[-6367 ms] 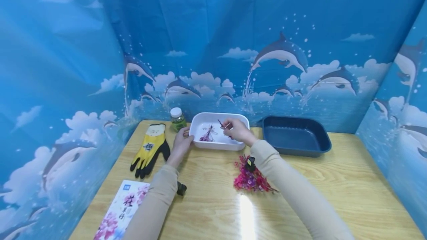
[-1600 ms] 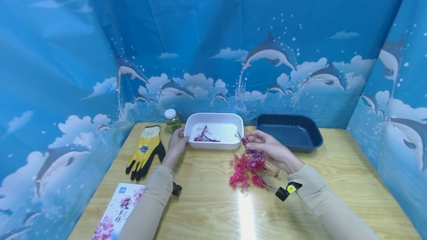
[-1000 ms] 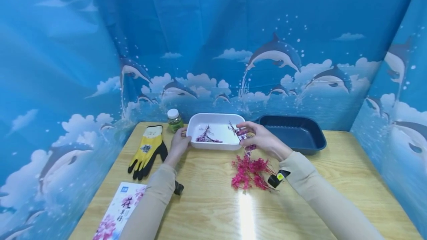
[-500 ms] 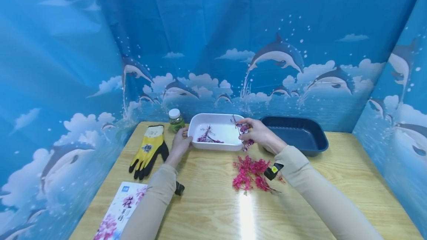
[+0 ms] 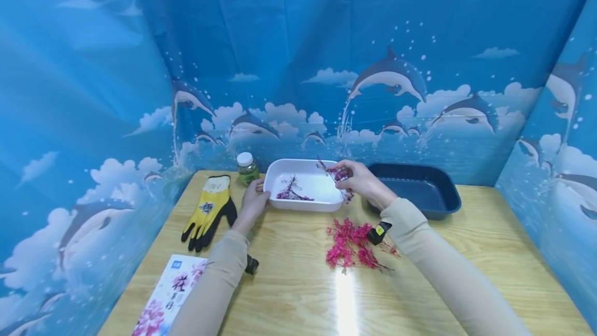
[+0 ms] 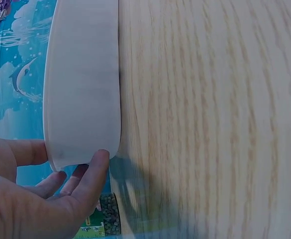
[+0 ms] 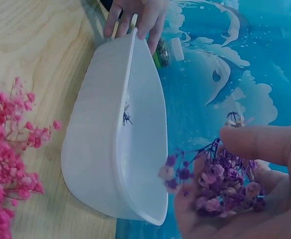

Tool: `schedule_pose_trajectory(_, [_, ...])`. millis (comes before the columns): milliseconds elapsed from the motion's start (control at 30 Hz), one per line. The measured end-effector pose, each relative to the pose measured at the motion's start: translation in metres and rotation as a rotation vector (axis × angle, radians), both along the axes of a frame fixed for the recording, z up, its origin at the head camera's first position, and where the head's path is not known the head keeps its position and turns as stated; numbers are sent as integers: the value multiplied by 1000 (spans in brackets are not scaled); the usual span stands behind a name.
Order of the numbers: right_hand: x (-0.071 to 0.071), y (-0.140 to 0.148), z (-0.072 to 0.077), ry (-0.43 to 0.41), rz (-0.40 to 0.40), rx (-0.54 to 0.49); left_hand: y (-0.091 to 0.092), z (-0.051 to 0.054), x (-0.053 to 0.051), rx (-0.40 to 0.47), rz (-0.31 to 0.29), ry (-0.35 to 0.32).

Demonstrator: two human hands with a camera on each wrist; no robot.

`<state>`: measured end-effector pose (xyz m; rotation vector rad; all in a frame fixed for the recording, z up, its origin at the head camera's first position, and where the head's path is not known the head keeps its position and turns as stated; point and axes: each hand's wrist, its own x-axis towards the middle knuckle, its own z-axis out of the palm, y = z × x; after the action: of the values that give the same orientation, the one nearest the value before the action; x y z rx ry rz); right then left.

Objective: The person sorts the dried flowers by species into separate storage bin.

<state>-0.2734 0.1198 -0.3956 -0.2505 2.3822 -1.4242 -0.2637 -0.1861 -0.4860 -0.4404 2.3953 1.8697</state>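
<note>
The white basin (image 5: pixel 305 205) stands near the table's back edge, with a dark-stemmed purple sprig (image 5: pixel 293 192) lying inside. My left hand (image 5: pixel 254 204) grips the basin's left end; in the left wrist view the thumb and fingers (image 6: pixel 99 162) are around its rim. Over the basin's right end my right hand (image 5: pixel 361 183) pinches a sprig of small purple flowers (image 5: pixel 339 173). The right wrist view shows those purple blossoms (image 7: pixel 227 186) under the thumb and against the fingers. Pink-red flower sprigs (image 5: pixel 347 242) lie on the table below my right hand.
A dark blue basin (image 5: pixel 415 191) stands right of the white one. On the left are a jar with a white lid (image 5: pixel 247 167), a yellow and black glove (image 5: pixel 210 214) and a floral printed box (image 5: pixel 170 292). A dolphin-patterned curtain (image 5: pixel 298 66) hangs behind the table.
My right hand has moved from above the pink-red flowers up and left to the white basin, carrying the purple sprig, whose stems now point over the basin. My left hand keeps its grip.
</note>
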Motion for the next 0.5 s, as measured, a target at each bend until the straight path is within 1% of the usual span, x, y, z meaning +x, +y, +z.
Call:
schedule_pose_trajectory(233, [-8,-4,-1,-2,-12,30,0,1,0,-13,-2,-7])
schedule_pose_trajectory(500, [-22,-15,-3,-17,-11,29,0,1,0,-21,-4,-7])
